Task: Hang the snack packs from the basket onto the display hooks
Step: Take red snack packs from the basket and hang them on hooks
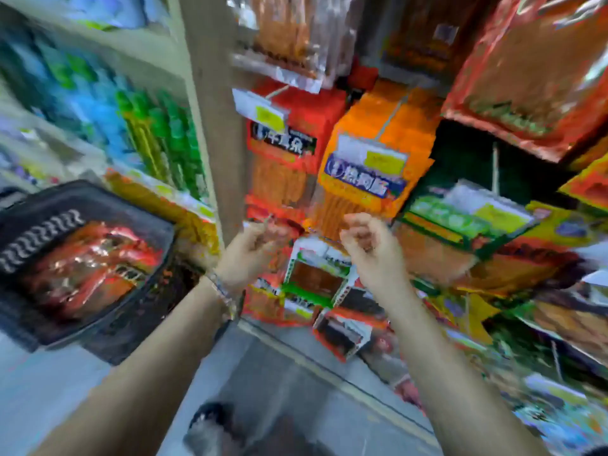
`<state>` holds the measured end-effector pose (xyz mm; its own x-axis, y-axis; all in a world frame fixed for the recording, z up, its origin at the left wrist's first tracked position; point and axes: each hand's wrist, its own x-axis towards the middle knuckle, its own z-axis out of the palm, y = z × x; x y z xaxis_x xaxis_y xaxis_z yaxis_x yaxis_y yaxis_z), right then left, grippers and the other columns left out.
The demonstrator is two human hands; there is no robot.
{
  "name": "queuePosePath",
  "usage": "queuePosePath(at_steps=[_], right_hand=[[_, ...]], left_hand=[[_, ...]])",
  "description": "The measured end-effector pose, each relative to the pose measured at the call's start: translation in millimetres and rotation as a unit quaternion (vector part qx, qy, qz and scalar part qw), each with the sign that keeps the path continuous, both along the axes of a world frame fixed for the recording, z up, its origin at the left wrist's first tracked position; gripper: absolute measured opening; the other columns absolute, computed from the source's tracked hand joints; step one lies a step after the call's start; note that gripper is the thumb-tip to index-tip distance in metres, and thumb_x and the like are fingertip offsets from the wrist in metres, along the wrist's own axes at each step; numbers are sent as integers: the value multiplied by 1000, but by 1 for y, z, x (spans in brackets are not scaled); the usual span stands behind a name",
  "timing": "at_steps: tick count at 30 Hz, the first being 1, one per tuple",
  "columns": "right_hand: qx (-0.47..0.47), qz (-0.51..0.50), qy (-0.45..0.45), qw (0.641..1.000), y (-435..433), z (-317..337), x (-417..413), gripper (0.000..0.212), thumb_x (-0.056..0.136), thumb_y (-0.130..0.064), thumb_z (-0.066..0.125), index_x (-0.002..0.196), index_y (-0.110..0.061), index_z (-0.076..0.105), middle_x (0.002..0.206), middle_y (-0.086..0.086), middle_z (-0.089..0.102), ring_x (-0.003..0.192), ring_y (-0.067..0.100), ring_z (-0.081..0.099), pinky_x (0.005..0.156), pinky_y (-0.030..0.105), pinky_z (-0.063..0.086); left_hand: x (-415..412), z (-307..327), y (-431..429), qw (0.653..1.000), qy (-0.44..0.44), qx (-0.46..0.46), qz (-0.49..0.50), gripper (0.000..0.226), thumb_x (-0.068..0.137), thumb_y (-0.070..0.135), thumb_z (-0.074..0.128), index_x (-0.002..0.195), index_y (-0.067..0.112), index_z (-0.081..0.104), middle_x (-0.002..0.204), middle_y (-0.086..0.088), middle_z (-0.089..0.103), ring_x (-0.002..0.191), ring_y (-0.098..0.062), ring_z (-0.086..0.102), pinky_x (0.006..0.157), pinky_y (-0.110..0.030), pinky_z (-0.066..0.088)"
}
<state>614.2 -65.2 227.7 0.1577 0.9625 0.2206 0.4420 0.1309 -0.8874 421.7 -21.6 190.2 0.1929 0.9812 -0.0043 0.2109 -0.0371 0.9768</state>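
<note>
The whole view is blurred by motion. A black basket [98, 205] at the left holds shiny red snack packs [88, 271]. Both my hands are raised in front of the display hooks. My left hand [250, 251], with a bracelet at the wrist, has its fingers curled at the red top of a snack pack [283, 229], right by a thin hook wire [267, 221]. My right hand [365, 245] is beside it with curled fingers; the blur hides whether it holds anything. A white-and-green-bordered pack [316, 278] hangs between and below the hands.
Red [289, 139] and orange [371, 159] packs with yellow price tags hang on hooks above the hands. More packs crowd the right side. A beige post [210, 126] separates shelves of green and blue bottles [158, 139] at the left. Grey floor lies below.
</note>
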Motion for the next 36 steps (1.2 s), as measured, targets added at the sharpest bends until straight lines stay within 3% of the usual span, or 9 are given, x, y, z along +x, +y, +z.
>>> queuePosePath(at_steps=[5,8,10,14,16,21,26,31,36], right_hand=[[-283,78,-37,955,-32,-136,-81,24,89,0,59,112,4,56,77,1,54,57,-6,51,58,7,36],[-447,149,-110,875,-64,-206,-126,28,90,-4,55,116,8,54,88,12,58,72,16,52,66,23,39],[-527,222,-163,804,-86,-234,-150,32,91,-12,57,120,2,53,105,15,62,87,21,56,76,28,41],[-593,324,-252,693,-103,-255,-198,16,81,-30,53,71,-19,56,69,2,50,67,21,47,65,31,34],[-590,292,-237,714,-95,-263,-224,21,85,-22,53,66,-13,54,65,2,50,64,20,46,64,29,33],[-560,155,-93,809,-51,-259,-292,10,94,-9,52,100,-7,60,83,9,61,74,19,55,69,27,43],[-559,165,-1,813,0,-238,-346,10,97,-13,50,102,-8,57,81,6,58,63,12,52,51,13,42],[-540,158,67,824,66,-231,-396,10,97,-14,50,99,-7,56,75,5,57,57,11,51,45,11,41],[-564,140,129,804,141,-245,-441,7,97,-18,50,102,-17,54,80,4,61,62,12,57,53,19,46]], left_hand=[[-113,-122,-93,958,61,-261,104,15,93,-7,46,100,-2,58,86,-17,58,49,2,54,47,-9,38],[-179,-166,-154,899,127,-406,104,18,93,-3,48,105,-6,61,107,-30,58,75,-13,62,64,-20,45],[-213,-178,-188,864,158,-470,88,14,93,2,48,90,0,62,100,-24,56,78,-19,54,68,-28,41],[-278,-192,-218,847,203,-487,63,17,92,10,51,95,12,67,98,-7,63,89,-21,61,76,-18,49],[-309,-198,-216,843,164,-497,127,18,91,4,51,84,15,64,79,-6,60,68,-18,57,56,-13,47],[-378,-208,-207,811,116,-536,203,19,92,-2,47,105,-4,60,87,-12,58,74,-25,53,72,-34,46],[-415,-208,-167,811,114,-535,207,21,93,-5,40,93,2,60,89,-13,57,68,-21,53,44,-14,42],[-431,-204,-94,839,89,-491,216,20,94,7,42,104,14,58,100,-5,63,88,-20,61,75,-28,47],[-439,-193,-9,863,21,-443,240,16,95,11,45,100,20,58,96,-2,65,83,-15,61,69,-23,45]])
